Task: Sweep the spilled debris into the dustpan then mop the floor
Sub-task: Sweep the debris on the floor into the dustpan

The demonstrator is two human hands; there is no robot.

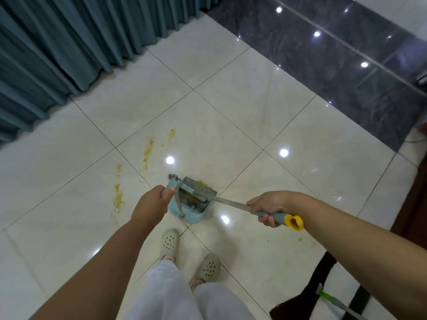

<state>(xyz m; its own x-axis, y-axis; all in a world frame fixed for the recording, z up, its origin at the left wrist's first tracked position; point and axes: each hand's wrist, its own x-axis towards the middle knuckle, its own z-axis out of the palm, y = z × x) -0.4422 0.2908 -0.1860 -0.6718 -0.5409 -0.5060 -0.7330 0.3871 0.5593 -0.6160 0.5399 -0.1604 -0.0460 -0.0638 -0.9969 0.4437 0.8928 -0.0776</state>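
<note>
Debris (pixel 118 199), yellowish crumbs and smears, is lying in broken streaks across the cream floor tiles (pixel 254 112), mostly to the left of the dustpan and beyond it, with a small clump sitting at the pan's far edge.

Nearest, the person's cream perforated clogs (pixel 169 242) are standing just behind the light-blue dustpan (pixel 194 213), which is resting on the floor with some dark grit already inside. The left hand (pixel 151 202) is curling round the top of the dustpan's upright handle, steadying it. The right hand (pixel 265 207) is wrapping its fingers round the broom handle (pixel 275 214) near its yellow end loop, and the grey broom head (pixel 201 189) is sitting across the pan's mouth.

Sweeping is therefore under way, and looks partly done. Next, the broom probably needs reaching out to the left-hand streaks and drawing them toward the pan, perhaps after shifting the pan closer. The smears look damp, so mopping will matter; a green-handled mop (pixel 335 301) is lying at the lower right.

Farther off, teal curtains (pixel 57 54) are hanging at the left.

No brand or writing is readable.
</note>
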